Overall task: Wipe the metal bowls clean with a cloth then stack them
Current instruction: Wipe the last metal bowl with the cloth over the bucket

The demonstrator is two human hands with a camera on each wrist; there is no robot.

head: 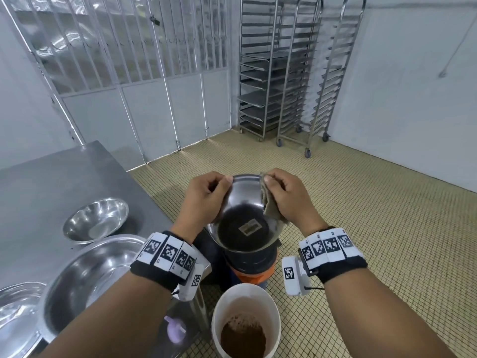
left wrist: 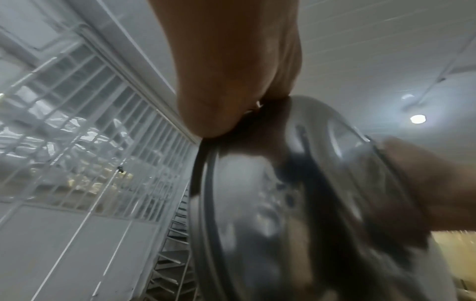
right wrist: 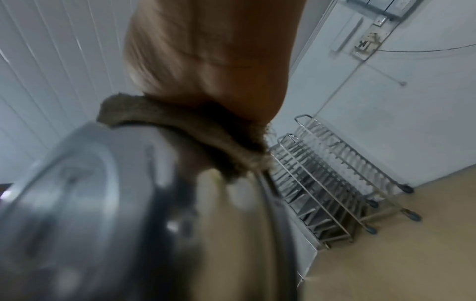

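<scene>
A person holds a metal bowl [head: 242, 215] in the air above the tiled floor [head: 361, 215], its underside turned toward the head camera. The left hand [head: 204, 200] grips the rim, fingers curled, while the right hand [head: 286, 200] pinches a brown cloth [head: 269, 202] against the opposite edge. Three more bowls [head: 96, 219] sit on the steel table [head: 64, 171] at left.

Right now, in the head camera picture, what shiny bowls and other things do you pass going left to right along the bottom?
Bowl at the edge → big bowl → left hand → held bowl → cloth → right hand.
</scene>
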